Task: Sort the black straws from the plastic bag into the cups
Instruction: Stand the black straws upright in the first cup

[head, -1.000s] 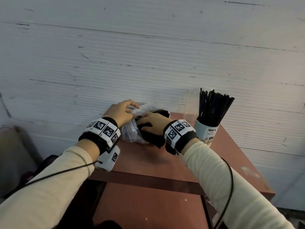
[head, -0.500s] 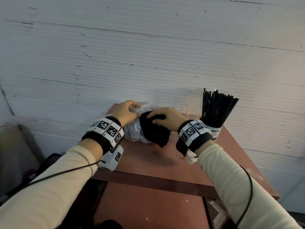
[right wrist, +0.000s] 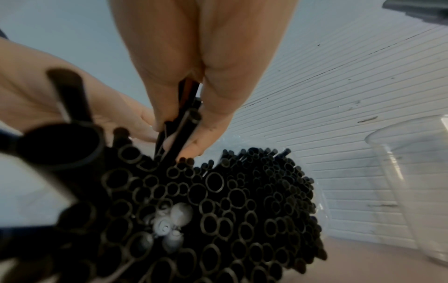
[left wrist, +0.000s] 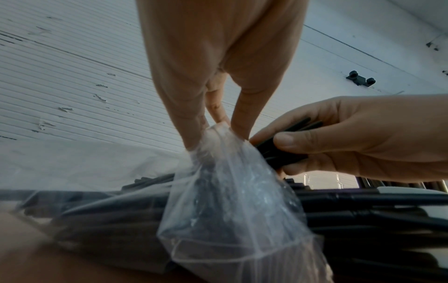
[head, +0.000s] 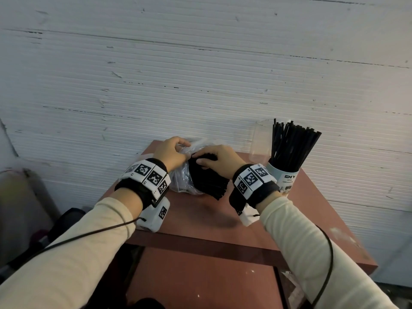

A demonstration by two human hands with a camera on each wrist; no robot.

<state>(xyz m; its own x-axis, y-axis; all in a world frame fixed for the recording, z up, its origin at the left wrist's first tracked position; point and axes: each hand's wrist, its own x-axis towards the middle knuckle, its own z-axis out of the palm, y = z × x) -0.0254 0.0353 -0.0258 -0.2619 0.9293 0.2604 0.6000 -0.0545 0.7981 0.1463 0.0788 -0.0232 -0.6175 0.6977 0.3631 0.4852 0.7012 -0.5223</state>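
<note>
A clear plastic bag [head: 181, 181] [left wrist: 232, 201] full of black straws [head: 209, 184] [right wrist: 230, 206] lies at the back of the red-brown table [head: 200, 219]. My left hand [head: 170, 152] [left wrist: 215, 95] pinches the bag's edge between thumb and fingers. My right hand [head: 214, 159] [left wrist: 351, 137] [right wrist: 194, 76] pinches a few thin straws at the top of the bundle. To the right stands a printed paper cup [head: 282, 180] packed with thin black straws [head: 289, 146]. Behind it stands a clear plastic cup [head: 260, 139] [right wrist: 414, 191] with nothing visible in it.
A white ribbed wall [head: 200, 74] runs right behind the table. The table's front edge [head: 211, 244] lies close to my forearms, with a lower red shelf [head: 200, 284] beneath. Dark clutter [head: 44, 230] sits on the floor to the left.
My right hand has come up from low on the bundle to its top and now pinches a few straws there. My left hand has kept its hold on the bag's edge.
</note>
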